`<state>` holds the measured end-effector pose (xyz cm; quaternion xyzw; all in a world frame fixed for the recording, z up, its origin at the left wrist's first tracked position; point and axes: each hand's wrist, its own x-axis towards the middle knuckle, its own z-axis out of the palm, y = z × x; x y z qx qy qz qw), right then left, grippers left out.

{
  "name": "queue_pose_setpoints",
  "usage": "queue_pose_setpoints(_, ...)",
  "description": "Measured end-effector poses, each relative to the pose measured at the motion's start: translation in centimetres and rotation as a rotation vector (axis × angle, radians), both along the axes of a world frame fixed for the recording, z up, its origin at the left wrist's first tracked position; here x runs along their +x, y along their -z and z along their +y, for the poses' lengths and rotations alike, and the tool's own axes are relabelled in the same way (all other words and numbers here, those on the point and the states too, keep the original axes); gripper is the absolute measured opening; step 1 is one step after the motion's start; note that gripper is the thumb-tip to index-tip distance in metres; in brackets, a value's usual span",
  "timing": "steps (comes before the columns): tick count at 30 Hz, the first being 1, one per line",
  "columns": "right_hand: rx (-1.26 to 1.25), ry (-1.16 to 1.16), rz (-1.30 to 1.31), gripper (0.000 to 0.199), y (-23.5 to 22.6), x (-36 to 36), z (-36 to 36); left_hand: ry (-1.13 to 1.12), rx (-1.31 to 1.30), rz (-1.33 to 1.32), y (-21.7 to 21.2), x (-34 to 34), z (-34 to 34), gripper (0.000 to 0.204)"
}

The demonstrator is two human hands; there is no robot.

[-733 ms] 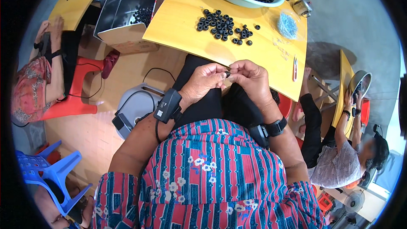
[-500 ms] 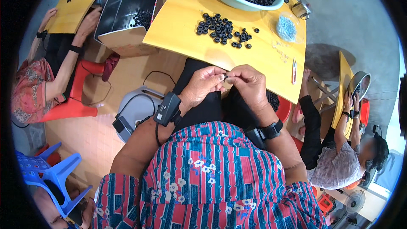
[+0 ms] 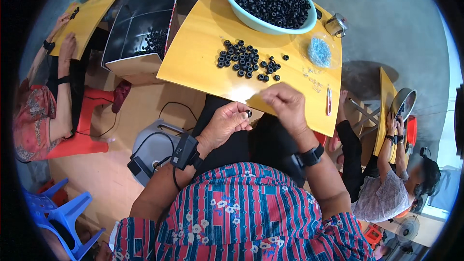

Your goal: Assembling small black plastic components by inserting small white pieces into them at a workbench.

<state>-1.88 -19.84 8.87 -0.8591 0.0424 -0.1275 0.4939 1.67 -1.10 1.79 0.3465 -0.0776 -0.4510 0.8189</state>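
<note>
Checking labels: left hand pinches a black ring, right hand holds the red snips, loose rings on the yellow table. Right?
Not quite. In the head view the right hand holds no snips; the red snips lie on the yellow table. The left hand does pinch a black ring.

Both forearms rise from the lower edge, bare below short striped, flower-printed sleeves, and bend inward so the 2 hands meet in front of the chest. The left hand (image 3: 226, 122) is curled, palm turned toward the body, its thumb and forefinger pinched together at the tip on something small and dark. A black band with a boxy unit wraps the left wrist. The right hand (image 3: 286, 106) sits a little higher and just beside the left, back of the hand up, fingers drawn loosely together and pointing left. A black band circles the right wrist too.
</note>
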Motion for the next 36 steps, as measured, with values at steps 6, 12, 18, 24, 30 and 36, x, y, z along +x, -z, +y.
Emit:
queue_pose_setpoints(6, -0.256, 0.204, 0.053, 0.016, -1.4, 5.5, -4.5, 0.034, 0.028, 0.001, -0.7, -0.1, -0.3, 0.011)
queue_pose_setpoints(12, -0.806, 0.156, 0.227, 0.019, -0.4, 9.0, -5.3, 0.025, -0.010, 0.045, -0.4, -0.8, -0.2, 0.010)
queue_pose_setpoints(18, -0.766, 0.130, 0.417, 0.018, -1.7, 9.8, -4.7, 0.032, 0.012, 0.050, -0.7, -0.9, -0.3, 0.009)
queue_pose_setpoints(24, -0.654, 0.161, 0.335, 0.016, -1.9, 9.4, -4.4, 0.007, 0.008, 0.015, -0.3, -0.9, -0.5, 0.009)
queue_pose_setpoints(30, -0.274, 0.144, 0.122, 0.007, -1.7, 4.7, -3.5, -0.013, 0.066, 0.006, -0.8, -1.1, 0.0, 0.011)
queue_pose_setpoints(36, 0.327, -0.022, 0.139, 0.018, -0.8, -2.1, 0.9, 0.016, 0.036, -0.123, -0.1, -1.0, -0.4, 0.015)
